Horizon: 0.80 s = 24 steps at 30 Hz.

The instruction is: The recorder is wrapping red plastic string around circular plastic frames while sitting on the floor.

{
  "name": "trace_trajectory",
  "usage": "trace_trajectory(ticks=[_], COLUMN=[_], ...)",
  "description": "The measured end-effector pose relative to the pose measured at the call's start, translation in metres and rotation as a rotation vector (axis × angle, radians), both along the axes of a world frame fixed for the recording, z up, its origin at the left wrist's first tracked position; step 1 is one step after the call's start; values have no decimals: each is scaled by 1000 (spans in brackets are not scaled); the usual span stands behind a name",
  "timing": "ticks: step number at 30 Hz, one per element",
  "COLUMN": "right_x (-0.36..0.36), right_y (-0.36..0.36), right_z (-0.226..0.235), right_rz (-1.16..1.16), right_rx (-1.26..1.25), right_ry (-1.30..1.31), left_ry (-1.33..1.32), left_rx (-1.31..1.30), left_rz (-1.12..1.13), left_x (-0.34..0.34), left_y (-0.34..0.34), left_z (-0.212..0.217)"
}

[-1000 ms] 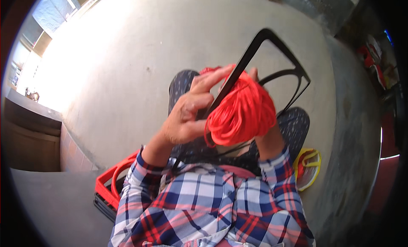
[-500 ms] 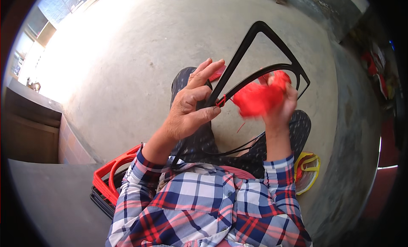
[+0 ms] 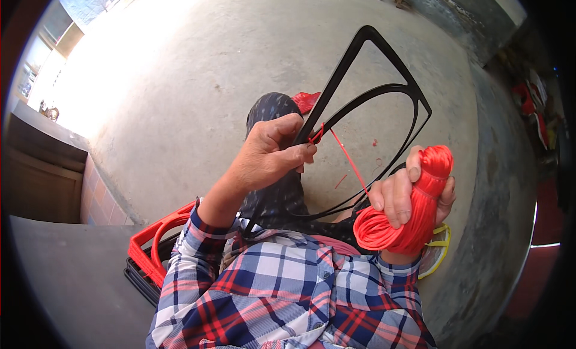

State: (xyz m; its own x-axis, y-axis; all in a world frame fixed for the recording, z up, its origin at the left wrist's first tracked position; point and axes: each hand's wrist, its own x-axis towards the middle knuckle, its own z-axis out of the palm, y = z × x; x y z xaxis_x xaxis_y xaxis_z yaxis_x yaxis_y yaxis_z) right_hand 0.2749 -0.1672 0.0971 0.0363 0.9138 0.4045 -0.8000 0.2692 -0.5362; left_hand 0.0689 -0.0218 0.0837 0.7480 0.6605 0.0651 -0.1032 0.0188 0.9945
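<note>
My left hand (image 3: 277,150) grips a black frame (image 3: 340,72) near a corner where an outer bar meets a curved inner bar. Red cord is wound around that joint, beside my thumb. From there a strand of cord (image 3: 350,157) runs taut down to the right. My right hand (image 3: 397,196) is closed around a hank of red cord (image 3: 425,188), bound near its upper end. The frame stands tilted above my lap, its lower part passing in front of my legs.
On my left, a red cord-wrapped frame (image 3: 139,253) lies on top of black frames (image 3: 135,279). A yellow-edged clear bag (image 3: 441,253) sits to my right. A red piece (image 3: 306,102) lies on the concrete floor (image 3: 198,121) beyond my knee, with red scraps nearer.
My right hand has moved down and right, out of the frame's opening, with the hank, drawing the strand taut. My left fingers, raised before, have closed around the frame.
</note>
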Motion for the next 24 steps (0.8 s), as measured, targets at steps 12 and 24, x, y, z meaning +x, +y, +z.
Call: trace_trajectory(ticks=[12, 24], right_x=[-36, -44], right_y=[44, 49], right_z=[-12, -13], right_rz=[-427, -899], right_rx=[-466, -43], right_ry=[-440, -1078], left_ry=[5, -8], left_rx=[41, 58], left_rz=[69, 128], left_x=[2, 4], left_y=[-8, -9], left_z=[5, 4])
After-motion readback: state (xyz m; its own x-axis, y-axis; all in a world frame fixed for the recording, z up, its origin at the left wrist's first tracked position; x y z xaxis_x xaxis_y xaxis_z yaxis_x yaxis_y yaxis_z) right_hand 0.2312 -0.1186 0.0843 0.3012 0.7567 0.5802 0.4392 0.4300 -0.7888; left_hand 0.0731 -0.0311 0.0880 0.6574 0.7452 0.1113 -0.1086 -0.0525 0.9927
